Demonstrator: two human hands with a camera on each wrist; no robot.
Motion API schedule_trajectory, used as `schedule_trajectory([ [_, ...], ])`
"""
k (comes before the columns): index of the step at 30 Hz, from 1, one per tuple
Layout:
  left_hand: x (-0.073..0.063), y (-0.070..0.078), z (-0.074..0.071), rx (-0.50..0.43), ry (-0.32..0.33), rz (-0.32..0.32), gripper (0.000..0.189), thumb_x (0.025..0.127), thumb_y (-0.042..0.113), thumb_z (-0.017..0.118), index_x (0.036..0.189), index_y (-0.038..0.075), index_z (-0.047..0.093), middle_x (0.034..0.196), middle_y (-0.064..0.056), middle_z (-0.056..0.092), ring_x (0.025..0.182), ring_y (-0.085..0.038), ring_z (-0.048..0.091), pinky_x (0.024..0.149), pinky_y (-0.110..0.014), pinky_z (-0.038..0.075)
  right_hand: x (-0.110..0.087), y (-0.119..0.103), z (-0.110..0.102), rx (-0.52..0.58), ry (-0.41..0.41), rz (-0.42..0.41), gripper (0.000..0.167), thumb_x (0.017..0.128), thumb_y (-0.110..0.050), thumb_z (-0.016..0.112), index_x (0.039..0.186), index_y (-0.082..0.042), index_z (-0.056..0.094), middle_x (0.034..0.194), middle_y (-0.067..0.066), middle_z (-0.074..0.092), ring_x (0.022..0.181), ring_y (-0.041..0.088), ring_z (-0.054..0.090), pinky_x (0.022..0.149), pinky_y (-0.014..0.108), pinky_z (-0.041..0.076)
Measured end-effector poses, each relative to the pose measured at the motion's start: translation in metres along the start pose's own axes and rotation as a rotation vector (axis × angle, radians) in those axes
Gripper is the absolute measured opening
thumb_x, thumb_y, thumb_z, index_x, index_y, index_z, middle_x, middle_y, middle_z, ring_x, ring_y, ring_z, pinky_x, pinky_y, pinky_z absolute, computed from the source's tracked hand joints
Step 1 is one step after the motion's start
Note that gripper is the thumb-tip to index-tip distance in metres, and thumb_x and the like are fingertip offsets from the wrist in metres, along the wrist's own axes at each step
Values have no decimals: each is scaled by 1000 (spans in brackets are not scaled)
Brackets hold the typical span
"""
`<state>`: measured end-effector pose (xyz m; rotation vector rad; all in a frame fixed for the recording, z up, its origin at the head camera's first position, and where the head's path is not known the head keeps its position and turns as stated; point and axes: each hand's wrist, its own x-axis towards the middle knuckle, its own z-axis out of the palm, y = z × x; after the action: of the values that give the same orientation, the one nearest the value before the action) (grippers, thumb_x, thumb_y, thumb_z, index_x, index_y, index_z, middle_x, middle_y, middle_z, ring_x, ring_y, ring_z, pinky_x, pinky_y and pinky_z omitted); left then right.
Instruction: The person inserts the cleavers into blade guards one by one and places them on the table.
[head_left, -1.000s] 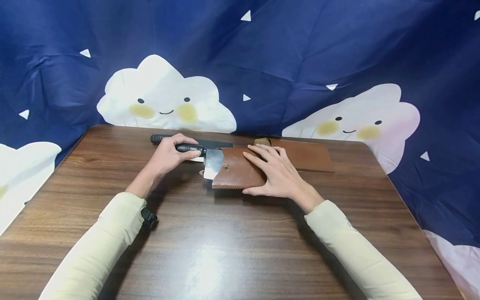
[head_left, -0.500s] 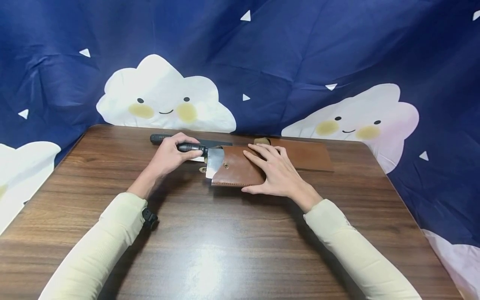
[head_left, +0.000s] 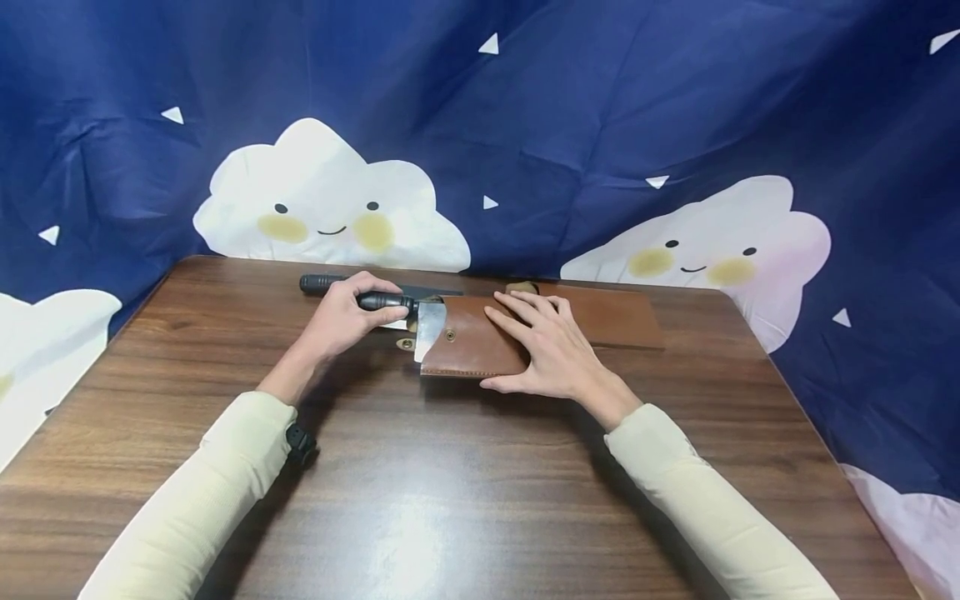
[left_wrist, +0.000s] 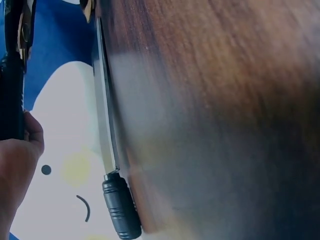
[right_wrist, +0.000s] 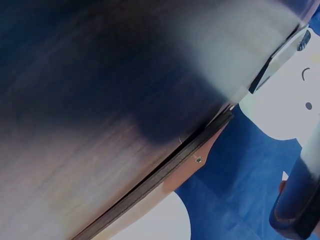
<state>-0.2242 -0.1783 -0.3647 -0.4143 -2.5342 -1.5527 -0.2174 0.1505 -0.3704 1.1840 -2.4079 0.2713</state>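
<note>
My left hand (head_left: 337,318) grips the black ridged handle (head_left: 381,302) of a cleaver between thumb and fingers. Most of its wide steel blade (head_left: 430,329) is inside a brown leather sheath (head_left: 474,337); a strip shows at the sheath's mouth. With fingers spread over the top face and thumb at the near edge, my right hand (head_left: 553,354) holds the sheath a little above the table. A brass snap sits near the mouth, and the strap end (head_left: 406,343) sticks out on the left. The right wrist view catches only a dark corner of the held sheath (right_wrist: 295,207).
Behind the left hand lies a second knife (left_wrist: 121,206) with a black handle, near the far edge of the wooden table (head_left: 360,467). A second brown leather sheath (head_left: 622,317) lies behind the right hand. A blue cloud-print curtain (head_left: 525,108) hangs beyond.
The blade has slid slightly further right into the sheath, so less steel shows. The sheath has shifted a touch left. Both hands keep their holds.
</note>
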Motion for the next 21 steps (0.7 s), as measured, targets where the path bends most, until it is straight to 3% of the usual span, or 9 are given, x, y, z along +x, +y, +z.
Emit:
schedule_trajectory([
  [9, 1, -2, 3, -15, 3, 12, 34, 84, 19, 86, 111, 3, 75, 103, -9, 68, 94, -21, 60, 79, -24, 48, -2, 0, 3, 14, 46, -25, 96, 70, -77, 73, 141, -13, 62, 149, 11, 52, 132, 35, 47, 96, 56, 36],
  [21, 2, -3, 6, -6, -5, -5, 34, 83, 21, 87, 112, 6, 75, 105, -8, 69, 95, -20, 61, 79, -25, 48, -3, 1, 1, -23, 9, -16, 96, 71, -78, 71, 142, -14, 61, 149, 10, 52, 133, 33, 47, 95, 55, 37],
])
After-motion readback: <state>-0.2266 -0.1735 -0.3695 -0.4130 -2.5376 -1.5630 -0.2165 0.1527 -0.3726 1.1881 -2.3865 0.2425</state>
